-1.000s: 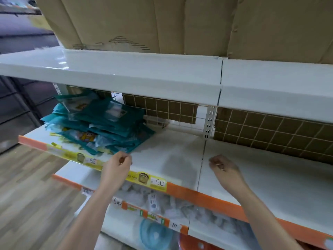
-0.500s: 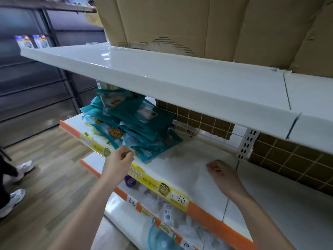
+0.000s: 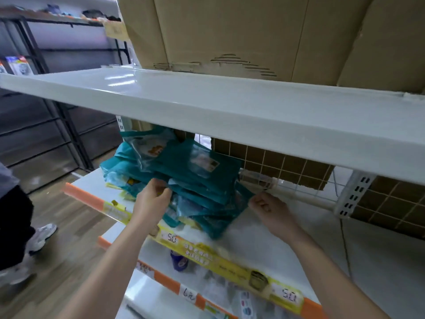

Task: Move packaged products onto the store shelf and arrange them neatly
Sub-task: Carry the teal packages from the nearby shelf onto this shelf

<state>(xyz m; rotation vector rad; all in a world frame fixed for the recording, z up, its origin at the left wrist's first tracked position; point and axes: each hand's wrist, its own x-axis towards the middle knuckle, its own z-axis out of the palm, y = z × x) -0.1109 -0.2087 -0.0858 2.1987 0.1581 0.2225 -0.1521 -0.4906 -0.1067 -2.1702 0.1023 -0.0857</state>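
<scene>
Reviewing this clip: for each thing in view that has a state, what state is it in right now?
Teal packages: heaped unevenly on the middle shelf, not yet lined up.
Left hand: fingers curled, pinching a package at the front of the heap.
Right hand: fingers curled at the heap's right corner; grip unclear.
Middle shelf: bare to the right of the heap.
Cardboard box: upright on the top shelf.

Both bare forearms reached forward and up from the lower edge of the view. The left hand [image 3: 153, 199] was raised with its fingers curled in a pinching grip. The right hand [image 3: 270, 209] was likewise curled, thumb against fingertips, knuckles up.
</scene>
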